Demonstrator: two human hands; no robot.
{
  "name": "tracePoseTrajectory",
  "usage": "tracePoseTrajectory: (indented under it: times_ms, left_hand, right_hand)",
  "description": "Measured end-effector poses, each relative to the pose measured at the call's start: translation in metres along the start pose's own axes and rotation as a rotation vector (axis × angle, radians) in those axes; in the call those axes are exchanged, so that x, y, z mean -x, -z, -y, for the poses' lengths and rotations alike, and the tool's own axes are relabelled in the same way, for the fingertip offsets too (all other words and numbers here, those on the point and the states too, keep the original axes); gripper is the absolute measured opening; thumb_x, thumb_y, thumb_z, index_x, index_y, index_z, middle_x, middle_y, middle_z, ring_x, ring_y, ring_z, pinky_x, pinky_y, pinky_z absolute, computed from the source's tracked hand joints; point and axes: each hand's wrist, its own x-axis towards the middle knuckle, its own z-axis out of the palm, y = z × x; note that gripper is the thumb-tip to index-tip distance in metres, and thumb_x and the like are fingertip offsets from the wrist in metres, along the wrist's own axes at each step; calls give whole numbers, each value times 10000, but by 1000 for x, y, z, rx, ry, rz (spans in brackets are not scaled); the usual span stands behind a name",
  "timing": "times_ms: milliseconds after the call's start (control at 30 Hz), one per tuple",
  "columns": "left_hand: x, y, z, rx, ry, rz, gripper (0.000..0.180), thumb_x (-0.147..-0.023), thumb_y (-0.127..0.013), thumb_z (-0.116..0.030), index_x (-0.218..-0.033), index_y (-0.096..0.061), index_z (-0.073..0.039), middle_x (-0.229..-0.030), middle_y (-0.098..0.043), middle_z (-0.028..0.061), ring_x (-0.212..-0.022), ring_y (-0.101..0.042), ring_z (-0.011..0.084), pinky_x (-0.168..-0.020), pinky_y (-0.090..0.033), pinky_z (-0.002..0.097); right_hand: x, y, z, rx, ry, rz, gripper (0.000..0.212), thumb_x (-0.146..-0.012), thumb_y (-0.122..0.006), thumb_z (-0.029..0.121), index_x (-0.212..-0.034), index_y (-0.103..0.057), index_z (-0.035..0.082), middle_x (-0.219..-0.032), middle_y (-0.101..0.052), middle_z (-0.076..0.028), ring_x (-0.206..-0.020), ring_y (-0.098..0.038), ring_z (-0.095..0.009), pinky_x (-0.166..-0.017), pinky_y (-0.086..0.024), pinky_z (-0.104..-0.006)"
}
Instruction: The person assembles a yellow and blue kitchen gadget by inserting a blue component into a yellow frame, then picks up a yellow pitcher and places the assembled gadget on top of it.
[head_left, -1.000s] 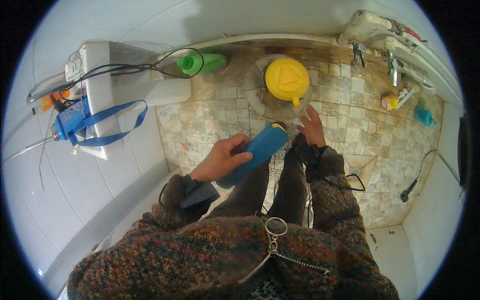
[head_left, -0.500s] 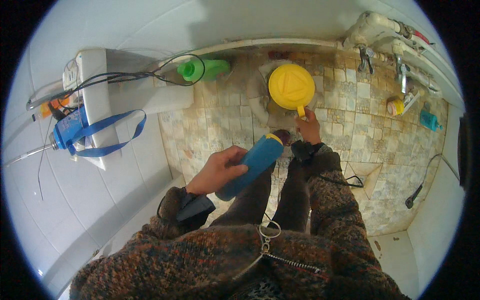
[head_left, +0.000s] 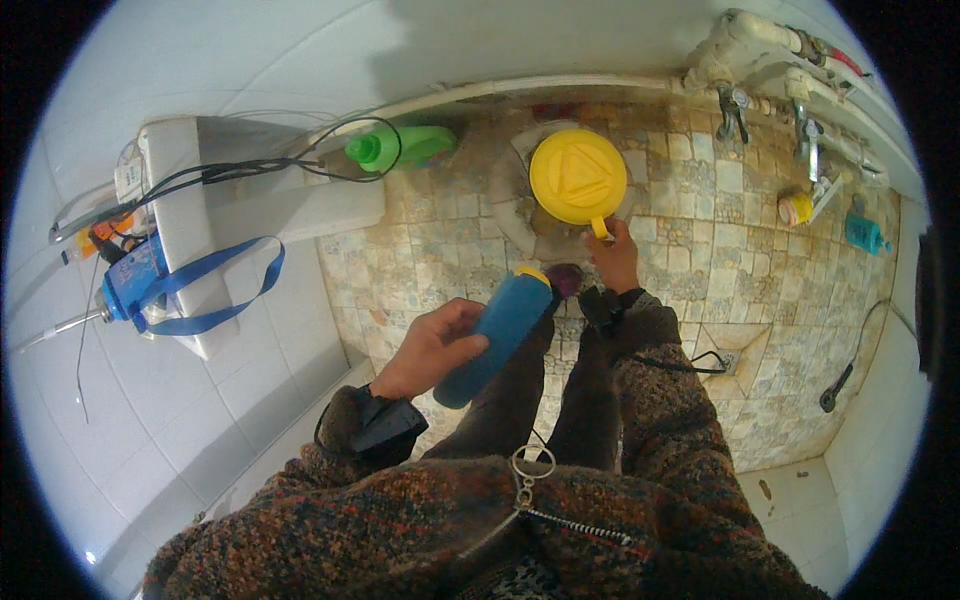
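Observation:
My left hand (head_left: 427, 348) grips a blue cylinder (head_left: 497, 335), like a tall can or bottle, with a yellow rim at its far end. It is tilted, its far end leaning right, above my legs. The fingers on its far side are partly hidden. My right hand (head_left: 613, 262) is closed on the short handle of a round yellow plastic lid-like piece (head_left: 577, 177) with a raised triangle on its face. Beneath this piece shows a pale, stained ring-shaped fixture (head_left: 507, 190) in the floor, its middle mostly covered.
A green bottle (head_left: 405, 146) lies beside a white ledge (head_left: 180, 200) at left, where black cables and a blue strap (head_left: 215, 322) hang. Pipes and taps (head_left: 732, 112) run along the right wall. A teal bottle (head_left: 865, 234) and yellow tub (head_left: 796, 209) are below them, near a floor drain (head_left: 728, 360).
The blue cylinder has turned slightly more upright and shifted a little left with my left hand. The yellow piece has moved slightly left, still held by its handle. The view has shifted a little.

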Motion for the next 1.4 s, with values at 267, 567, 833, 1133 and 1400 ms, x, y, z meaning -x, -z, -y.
tracePoseTrajectory:
  times_ms: [267,567,833,1133,1400]
  left_hand:
    - [-6,3,13,35,5,-28,324,-825,-578,-59,-1130,-482,-5,-1025,-564,57,-934,-533,114,-827,-441,277]
    - [-7,10,24,85,37,-30,338,-825,-580,-55,-1143,-475,-11,-1030,-567,54,-935,-536,111,-830,-438,275]
    - [-10,10,27,79,54,-21,352,-816,-586,-68,-1148,-482,-12,-1043,-575,66,-954,-545,135,-845,-440,298]
    - [-12,6,25,-33,87,-66,340,-801,-588,-84,-1127,-502,-39,-958,-586,31,-841,-549,110,-745,-460,272]
    - [-13,4,35,68,8,-7,340,-806,-600,-103,-1123,-496,-38,-996,-594,47,-891,-561,121,-791,-458,286]
  right_hand:
    - [-20,16,55,-168,174,-90,521,-794,-631,291,-1209,-446,37,-1151,-508,-141,-1036,-496,-220,-850,-417,-339]
    - [-75,-3,45,-73,207,-29,591,-848,-554,211,-1329,-289,-9,-1262,-434,-144,-1138,-441,-225,-933,-368,-300]
    - [-72,1,38,-695,19,159,554,-824,-500,35,-1336,-289,8,-1286,-413,-126,-1171,-412,-226,-973,-347,-319]
    - [-70,-2,45,-527,59,89,544,-863,-538,100,-1334,-289,-3,-1257,-442,-130,-1139,-440,-198,-935,-388,-304]
    - [-73,2,28,-692,53,163,619,-792,-505,-4,-1357,-252,10,-1291,-407,-126,-1143,-435,-216,-951,-370,-297]
